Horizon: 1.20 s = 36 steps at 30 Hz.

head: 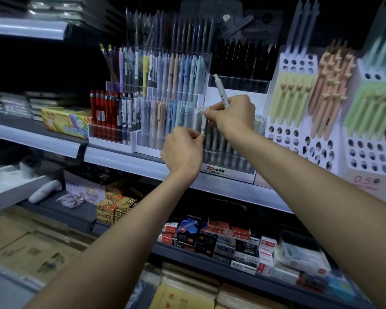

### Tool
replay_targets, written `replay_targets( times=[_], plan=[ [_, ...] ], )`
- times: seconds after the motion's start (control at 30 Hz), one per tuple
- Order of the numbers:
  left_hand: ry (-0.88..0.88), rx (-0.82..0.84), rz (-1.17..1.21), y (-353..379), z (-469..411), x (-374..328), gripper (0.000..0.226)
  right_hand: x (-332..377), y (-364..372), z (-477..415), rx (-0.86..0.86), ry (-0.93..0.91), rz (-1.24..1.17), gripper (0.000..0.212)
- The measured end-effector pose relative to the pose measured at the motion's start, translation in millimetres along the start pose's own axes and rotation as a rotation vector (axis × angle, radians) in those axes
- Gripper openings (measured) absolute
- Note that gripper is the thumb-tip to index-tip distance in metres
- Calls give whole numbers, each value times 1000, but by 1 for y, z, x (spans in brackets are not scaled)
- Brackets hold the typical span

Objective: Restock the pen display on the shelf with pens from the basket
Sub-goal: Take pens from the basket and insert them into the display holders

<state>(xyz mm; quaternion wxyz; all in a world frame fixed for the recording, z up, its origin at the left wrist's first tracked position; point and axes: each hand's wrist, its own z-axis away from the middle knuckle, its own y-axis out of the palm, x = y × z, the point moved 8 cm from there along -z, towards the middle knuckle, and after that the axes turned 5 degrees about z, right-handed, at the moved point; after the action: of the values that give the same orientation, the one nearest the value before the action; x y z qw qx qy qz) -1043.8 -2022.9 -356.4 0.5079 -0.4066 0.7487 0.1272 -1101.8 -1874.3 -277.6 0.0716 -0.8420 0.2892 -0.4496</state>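
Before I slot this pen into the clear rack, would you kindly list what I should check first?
1. Left hand pinches the slim pale grey pen at its lower end: ok.
2. Right hand steadies its top: ok.
3. Spare white click pen gripped in the right hand: ok.
4. Free slot in the clear acrylic display rack: cannot tell.
5. Basket within reach: cannot tell, out of view.

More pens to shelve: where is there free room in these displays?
Empty holes front the white stand below the yellow pens, and the stand above the 0.5 label. Clear tiers beside the red pens are packed.
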Motion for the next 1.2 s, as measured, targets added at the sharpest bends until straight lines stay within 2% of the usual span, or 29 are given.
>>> replay_targets(
  times=[0.37, 0.57, 0.83, 1.2],
  plan=[
    [-19, 14, 3, -1, -1, 1, 15, 4, 5, 4, -15, -38, 67, 19],
    [-28, 10, 1, -1, 0, -2, 18, 1, 4, 0, 8, 13, 23, 23],
    [-53, 4, 1, 1, -2, 6, 30, 8, 11, 5, 12, -20, 55, 22],
    [3, 10, -83, 2, -2, 4, 29, 1, 9, 12, -8, 15, 39, 21]
  ],
)
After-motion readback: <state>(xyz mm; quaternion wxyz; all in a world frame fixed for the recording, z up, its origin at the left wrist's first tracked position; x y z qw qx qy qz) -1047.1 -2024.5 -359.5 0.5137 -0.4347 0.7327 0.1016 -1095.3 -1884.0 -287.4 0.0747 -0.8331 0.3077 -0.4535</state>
